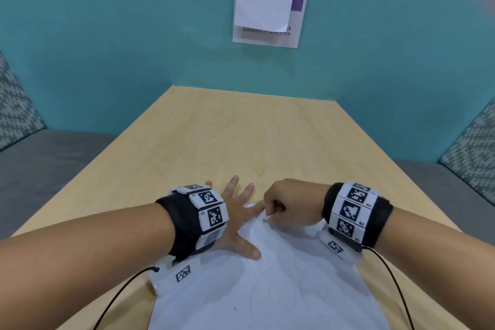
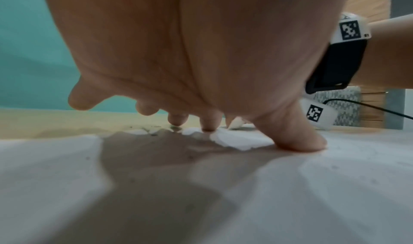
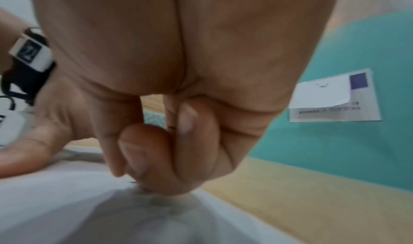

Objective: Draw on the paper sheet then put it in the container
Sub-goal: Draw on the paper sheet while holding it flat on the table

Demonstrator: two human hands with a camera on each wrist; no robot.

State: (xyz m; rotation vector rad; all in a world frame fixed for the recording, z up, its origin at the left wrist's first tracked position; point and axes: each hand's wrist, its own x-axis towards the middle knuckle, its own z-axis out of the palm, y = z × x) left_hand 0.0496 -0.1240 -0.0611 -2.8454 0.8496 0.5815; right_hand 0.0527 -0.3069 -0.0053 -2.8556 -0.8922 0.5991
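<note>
We see the white paper sheet (image 1: 267,276), faintly marked with thin curved pencil-like lines, lying flat on the pale wooden desk (image 1: 241,136) in the lower middle of the head view. The left hand (image 1: 235,220) is spread wide, its fingers straight and splayed, pressing down at the sheet's upper edge; we judge this is to pin the paper so it cannot slide or wrinkle under the drawing stroke. In the left wrist view its thumb (image 2: 299,138) bears flat on the paper.

The right hand (image 1: 292,203), just right of the left and almost touching its index finger, is curled tight with thumb and fingertips pinched together over the sheet's top edge. A tiny dark tip shows below the pinch, so it seems clamped on a slim drawing tool, though we cannot make out the tool itself. Holding it so near the pinning fingers keeps the paper taut where the mark goes.

No container shows in any view. A white printed notice (image 1: 270,13) hangs on the teal wall at the upper centre. We judge the drawing step is under way.
</note>
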